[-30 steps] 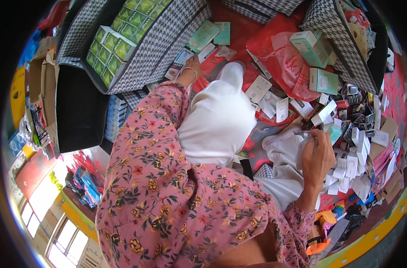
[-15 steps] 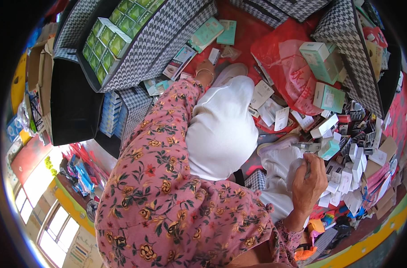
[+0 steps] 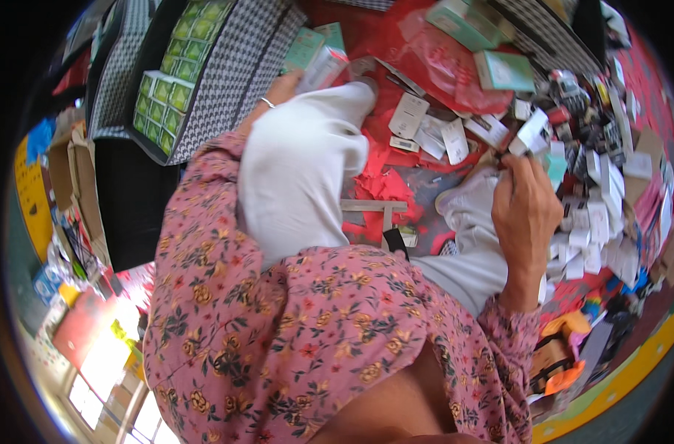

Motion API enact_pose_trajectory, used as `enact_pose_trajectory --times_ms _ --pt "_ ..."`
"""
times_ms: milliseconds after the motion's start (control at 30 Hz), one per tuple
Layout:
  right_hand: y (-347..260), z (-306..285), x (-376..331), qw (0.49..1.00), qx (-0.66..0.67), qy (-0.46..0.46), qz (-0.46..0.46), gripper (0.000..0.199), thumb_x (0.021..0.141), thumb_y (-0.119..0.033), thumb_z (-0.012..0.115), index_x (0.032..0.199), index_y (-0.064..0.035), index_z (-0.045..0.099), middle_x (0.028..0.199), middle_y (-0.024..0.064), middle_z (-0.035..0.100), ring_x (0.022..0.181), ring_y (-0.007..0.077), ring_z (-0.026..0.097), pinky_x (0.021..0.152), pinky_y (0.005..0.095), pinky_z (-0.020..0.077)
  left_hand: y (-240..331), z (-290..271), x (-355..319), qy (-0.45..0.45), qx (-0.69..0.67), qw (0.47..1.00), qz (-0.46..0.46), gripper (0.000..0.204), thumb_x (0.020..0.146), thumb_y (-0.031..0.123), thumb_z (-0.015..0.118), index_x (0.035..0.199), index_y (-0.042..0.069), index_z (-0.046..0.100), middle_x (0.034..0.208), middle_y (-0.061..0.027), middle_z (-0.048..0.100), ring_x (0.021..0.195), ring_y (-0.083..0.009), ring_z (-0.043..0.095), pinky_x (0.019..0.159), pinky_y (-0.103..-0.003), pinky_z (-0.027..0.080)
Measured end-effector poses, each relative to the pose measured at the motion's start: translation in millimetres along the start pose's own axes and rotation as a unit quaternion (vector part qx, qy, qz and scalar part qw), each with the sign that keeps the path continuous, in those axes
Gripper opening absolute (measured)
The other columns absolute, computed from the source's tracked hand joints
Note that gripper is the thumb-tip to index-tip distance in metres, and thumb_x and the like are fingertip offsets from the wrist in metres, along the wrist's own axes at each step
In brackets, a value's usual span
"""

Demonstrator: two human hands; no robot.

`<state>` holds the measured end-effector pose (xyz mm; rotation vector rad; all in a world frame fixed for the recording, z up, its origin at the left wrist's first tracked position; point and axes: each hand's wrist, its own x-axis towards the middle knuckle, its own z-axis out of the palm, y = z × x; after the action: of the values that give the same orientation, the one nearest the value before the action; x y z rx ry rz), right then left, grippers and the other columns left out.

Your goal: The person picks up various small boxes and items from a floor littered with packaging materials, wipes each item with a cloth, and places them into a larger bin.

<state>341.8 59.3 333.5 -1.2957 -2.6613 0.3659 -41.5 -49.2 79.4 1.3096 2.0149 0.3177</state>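
Observation:
My left hand (image 3: 282,89), with a bracelet at the wrist, reaches past my raised knee to the far left. Its fingertips are blurred beside a pale box (image 3: 324,69) with a pinkish edge; whether they grip it I cannot make out. A mint-green box (image 3: 303,50) lies just behind. My right hand (image 3: 528,214) is above my other lower leg, its fingers curled and pressed together. Something small and dark shows at its fingertips, too unclear to name. Close to it are a white box (image 3: 530,133) and a heap of small white boxes (image 3: 590,235).
A houndstooth storage box (image 3: 226,81) holding green-and-white packs stands at the left. Red plastic bag (image 3: 433,66) and mint-green boxes (image 3: 504,72) lie ahead. White cards (image 3: 409,115) are scattered on the floor. Orange items (image 3: 564,377) lie at lower right, an open carton (image 3: 74,170) far left.
My view has shifted. My left hand has moved left, to the pale box, and my right hand has risen from my leg, nearer the small boxes. My raised knee has swung left.

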Motion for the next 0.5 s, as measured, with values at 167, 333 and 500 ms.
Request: enact_pose_trajectory --times_ms 167,333,500 --pt "13.8 -2.7 -6.9 0.998 -0.012 0.059 0.012 0.011 0.067 -0.005 0.053 0.077 -0.0083 0.055 0.070 0.0068 0.054 0.067 0.0250 0.056 0.053 0.0361 0.0439 82.6 -128.9 13.7 -0.046 -0.037 0.989 0.138 0.046 0.070 -0.001 0.059 0.113 0.003 0.043 0.101 -0.0087 0.055 0.093 -0.0188 0.055 0.079 -0.029 0.046" --pt "36.7 7.1 -24.6 0.994 -0.088 -0.068 0.014 0.008 0.068 -0.007 0.052 0.073 -0.0066 0.058 0.070 0.0109 0.059 0.065 0.0267 0.060 0.052 0.0376 0.0463 180.2 -154.4 23.3 -0.185 0.044 0.954 0.233 0.039 0.072 0.003 0.060 0.107 0.001 0.043 0.096 -0.0088 0.054 0.090 -0.0169 0.055 0.082 -0.031 0.045" --pt "53.9 5.0 -43.7 0.987 -0.107 -0.118 0.005 0.011 0.070 -0.007 0.051 0.066 -0.0058 0.061 0.064 0.0132 0.061 0.059 0.0288 0.061 0.053 0.0370 0.0474 209.4 -19.5 -6.1 -0.362 0.172 0.913 0.082 0.025 0.063 0.004 0.062 0.086 -0.003 0.057 0.072 -0.0082 0.060 0.060 -0.0170 0.059 0.052 -0.031 0.050"
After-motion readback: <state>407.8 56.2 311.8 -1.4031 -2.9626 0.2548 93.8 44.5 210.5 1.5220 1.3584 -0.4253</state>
